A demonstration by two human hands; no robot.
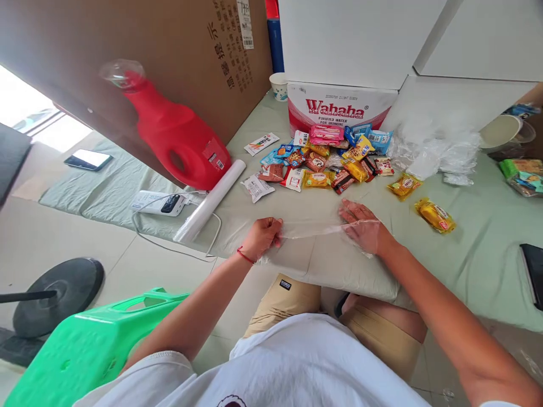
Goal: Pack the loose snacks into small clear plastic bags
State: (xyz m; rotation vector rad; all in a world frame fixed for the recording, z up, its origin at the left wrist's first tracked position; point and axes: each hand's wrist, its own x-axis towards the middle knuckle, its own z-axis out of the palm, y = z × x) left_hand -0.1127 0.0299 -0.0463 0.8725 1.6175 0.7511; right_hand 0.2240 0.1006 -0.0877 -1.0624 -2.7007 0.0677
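A clear plastic bag is stretched between my two hands over the pale green mat. My left hand is closed, pinching the bag's left edge. My right hand is inside the bag, fingers extended and flat, covered by the film. Just beyond my hands lies a pile of small snack packets, several in bright wrappers. Two yellow snack packets lie apart to the right of my right hand.
A red detergent jug leans on a large cardboard box. A roll of plastic bags and a white power bank lie left. A Wahaha water carton, loose clear bags, a green stool and a phone surround me.
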